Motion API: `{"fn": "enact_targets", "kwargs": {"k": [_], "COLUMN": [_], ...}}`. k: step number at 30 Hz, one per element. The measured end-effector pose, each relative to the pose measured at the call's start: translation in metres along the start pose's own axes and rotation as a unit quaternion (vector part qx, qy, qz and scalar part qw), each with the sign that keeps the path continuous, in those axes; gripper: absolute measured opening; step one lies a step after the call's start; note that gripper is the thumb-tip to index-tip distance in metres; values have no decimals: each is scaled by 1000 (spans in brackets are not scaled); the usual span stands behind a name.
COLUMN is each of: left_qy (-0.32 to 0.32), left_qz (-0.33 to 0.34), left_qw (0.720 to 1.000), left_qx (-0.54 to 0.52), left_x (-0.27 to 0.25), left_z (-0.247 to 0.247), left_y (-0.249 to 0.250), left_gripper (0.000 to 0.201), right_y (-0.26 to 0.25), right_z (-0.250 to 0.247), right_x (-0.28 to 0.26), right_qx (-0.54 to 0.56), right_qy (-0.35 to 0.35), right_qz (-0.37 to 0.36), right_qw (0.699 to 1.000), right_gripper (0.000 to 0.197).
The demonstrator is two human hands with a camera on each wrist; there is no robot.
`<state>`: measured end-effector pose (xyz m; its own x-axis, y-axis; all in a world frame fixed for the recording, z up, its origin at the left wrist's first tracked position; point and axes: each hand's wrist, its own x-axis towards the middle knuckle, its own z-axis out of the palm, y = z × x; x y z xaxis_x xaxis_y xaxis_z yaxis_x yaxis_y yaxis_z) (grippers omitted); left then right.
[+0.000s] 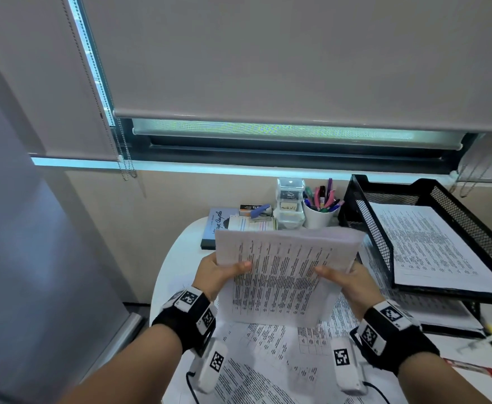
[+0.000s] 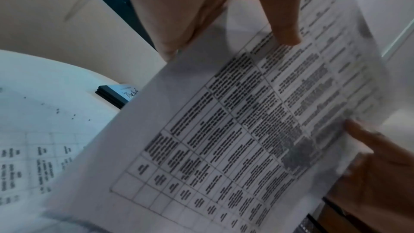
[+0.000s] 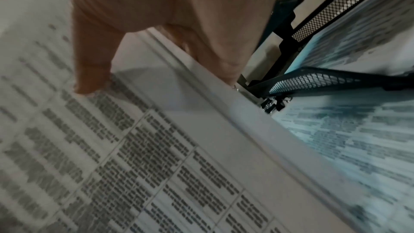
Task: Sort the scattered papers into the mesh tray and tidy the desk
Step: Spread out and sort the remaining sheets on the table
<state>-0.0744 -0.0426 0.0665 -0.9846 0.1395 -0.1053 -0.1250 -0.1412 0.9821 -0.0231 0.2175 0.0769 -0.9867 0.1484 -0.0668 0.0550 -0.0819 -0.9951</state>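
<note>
Both hands, left hand (image 1: 221, 272), right hand (image 1: 346, 279), pinching paper stack (image 1: 282, 272) held upright, top leaning toward mesh tray (image 1: 378, 246).

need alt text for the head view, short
Both hands, left hand and right hand, hold a stack of printed papers upright over a white desk strewn with sheets. A black mesh tray holding papers sits to the right.

Dim, soft window light; both wrist views motion-blurred.

stack of printed papers (image 1: 282, 275) | held upright | mesh tray (image 1: 367, 228) right (already holding sheets)
</note>
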Motion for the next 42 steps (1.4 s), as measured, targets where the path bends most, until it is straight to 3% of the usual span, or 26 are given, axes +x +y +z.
{"fn": "enact_targets", "kwargs": {"k": [3, 7, 10, 15, 20, 24, 27, 32, 36, 39, 42], "left_qy": [9, 32, 29, 5, 10, 15, 18, 38, 41, 47, 41], "left_qz": [6, -6, 8, 31, 14, 9, 12, 8, 16, -8, 0], "left_qw": [1000, 999, 999, 1000, 1000, 1000, 1000, 999, 999, 998, 993], "left_qx": [11, -4, -21, 0, 4, -2, 3, 7, 5, 52, 113], "left_x": [-1, 2, 3, 4, 5, 7, 10, 5, 8, 4, 4], "left_z": [-3, 0, 5, 5, 4, 10, 10, 13, 14, 13, 12], "left_y": [-5, -7, 1, 5, -3, -1, -2, -14, -20, -37, -46], "left_gripper": [28, 24, 21, 26, 31, 24, 23, 24, 22, 20, 18], "right_y": [-1, 7, 3, -7, 4, -1, -2, 17, 20, 33, 38], "right_z": [-5, 1, 6, 7, 10, 20, 20, 23, 22, 24, 24], "right_x": [2, 7, 7, 7, 9, 8, 10, 10, 8, 2, 1], "right_qx": [-4, -15, -10, -18, -26, -15, -9, -32, -19, -61, -118], "right_qy": [1, -6, 0, -8, 9, 23, 40, 68, 77, 71, 69], "right_qz": [-7, 18, -3, -28, -8, -9, -22, 35, 38, 56, 45], "right_qw": [1000, 1000, 1000, 999, 1000, 1000, 999, 997, 996, 994, 990], "right_gripper": [61, 82, 78, 30, 57, 27, 26, 24, 21, 17, 26]}}
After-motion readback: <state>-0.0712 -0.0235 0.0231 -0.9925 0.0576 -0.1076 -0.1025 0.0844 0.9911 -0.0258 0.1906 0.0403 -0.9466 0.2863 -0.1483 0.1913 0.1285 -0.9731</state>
